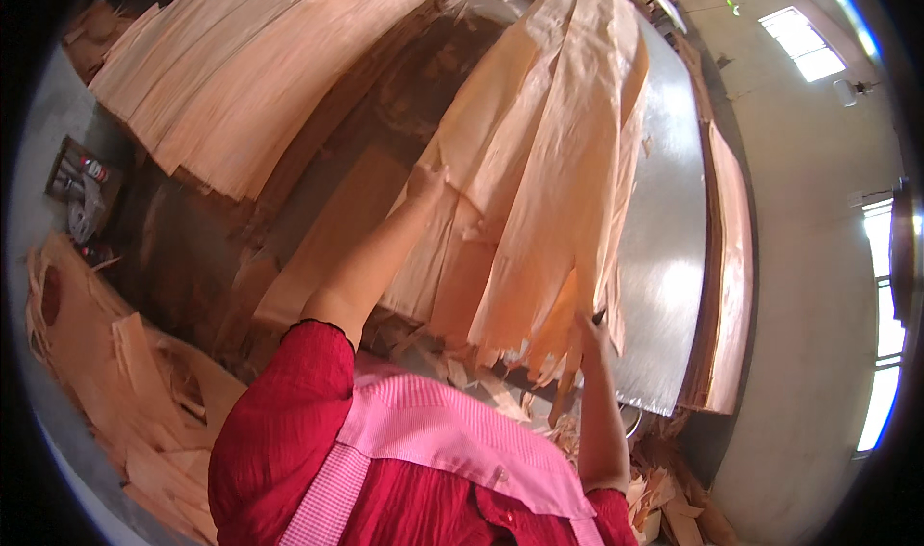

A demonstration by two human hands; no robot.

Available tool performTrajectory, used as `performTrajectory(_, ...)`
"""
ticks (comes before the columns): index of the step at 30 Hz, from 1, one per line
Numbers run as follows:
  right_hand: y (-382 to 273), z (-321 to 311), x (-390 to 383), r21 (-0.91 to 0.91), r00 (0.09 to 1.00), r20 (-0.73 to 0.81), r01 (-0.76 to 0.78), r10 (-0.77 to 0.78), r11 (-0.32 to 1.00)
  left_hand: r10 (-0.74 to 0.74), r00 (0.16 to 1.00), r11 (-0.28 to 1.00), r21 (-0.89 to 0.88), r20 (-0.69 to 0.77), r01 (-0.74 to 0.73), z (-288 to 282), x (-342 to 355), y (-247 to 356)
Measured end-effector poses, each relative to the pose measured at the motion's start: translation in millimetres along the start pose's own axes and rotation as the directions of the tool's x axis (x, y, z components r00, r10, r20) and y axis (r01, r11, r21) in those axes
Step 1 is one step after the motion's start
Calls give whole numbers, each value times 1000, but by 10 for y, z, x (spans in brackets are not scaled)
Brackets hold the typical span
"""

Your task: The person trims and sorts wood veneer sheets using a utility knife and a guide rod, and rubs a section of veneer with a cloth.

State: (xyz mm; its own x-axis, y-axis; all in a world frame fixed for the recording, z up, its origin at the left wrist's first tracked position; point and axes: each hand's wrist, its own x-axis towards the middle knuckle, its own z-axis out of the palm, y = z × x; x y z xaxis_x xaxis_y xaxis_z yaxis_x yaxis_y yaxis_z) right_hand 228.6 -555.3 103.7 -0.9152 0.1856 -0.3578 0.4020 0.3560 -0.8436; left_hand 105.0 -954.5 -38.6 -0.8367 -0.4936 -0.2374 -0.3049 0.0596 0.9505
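A long, thin sheet of wood veneer [553, 151], rippled and with a ragged near end, hangs in folds in front of me. My left hand [426, 182] is closed on its left edge, arm stretched out. At the near right edge, my right hand [592, 334] is closed against the veneer, lower than the left. A small dark tip [599, 317] juts from the right hand; its kind is unclear. Below that hand shows a narrow brown strip [561, 397], and I cannot tell whether the two are one tool.
A thick veneer stack [260, 74] rises at the far left. Right of the sheet lies a shiny metal tabletop [664, 257], with another veneer stack [729, 276] beyond it. Scraps [144, 402] heap at the lower left, below a small box of bottles [82, 180]. A pale wall [799, 209] stands right.
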Motion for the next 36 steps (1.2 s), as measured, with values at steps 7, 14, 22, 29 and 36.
performTrajectory(7, -790, -265, -251, 49, 997, -56, -52, 54, 997, -370, 919, 827, -498, -137, 259, 384, 246, 447)
performTrajectory(14, -1377, -743, -390, -98, 974, -219, 43, -64, 994, -254, 944, 545, -775, 212, 321, 239, -181, 1287)
performTrajectory(22, -124, -1625, -419, -159, 892, -449, -131, 47, 979, -11, 997, 738, -672, 76, 60, 921, -1116, 1164)
performTrajectory(29, 808, -1875, -783, 185, 919, -394, 92, -12, 978, 354, 927, 868, -325, -125, -376, 1634, -1793, 342)
performTrajectory(36, 1527, -2673, -992, 215, 934, -355, 37, 42, 976, 34, 991, 921, -390, 131, 20, 2073, -2608, 206)
